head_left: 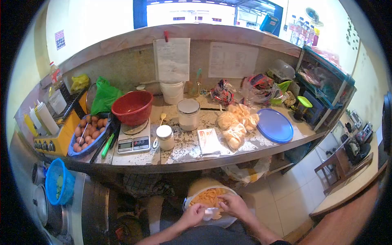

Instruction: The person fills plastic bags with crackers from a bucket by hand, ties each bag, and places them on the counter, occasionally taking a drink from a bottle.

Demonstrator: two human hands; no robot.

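Note:
A white bucket (232, 190) of orange, chip-like pieces (209, 197) stands just in front of my body, below the table edge. My left hand (193, 214) is closed at the bucket's near left side, pinching the edge of a small whitish plastic bag (210, 213). Over the right part of the bucket is my right hand (232, 204), its fingers drawn together at the chips. What those fingers hold is too small to make out. Several tied plastic bags of similar orange pieces (234, 122) lie on the table, beside a round blue lid (275, 125).
On the table (179, 157) are a red bowl (132, 108) on a digital scale (134, 143), a lidded jar (165, 138), a larger container (188, 115) and a white packet (209, 142). Eggs (87, 132) fill a basket at left. A blue basket (57, 181) sits lower left.

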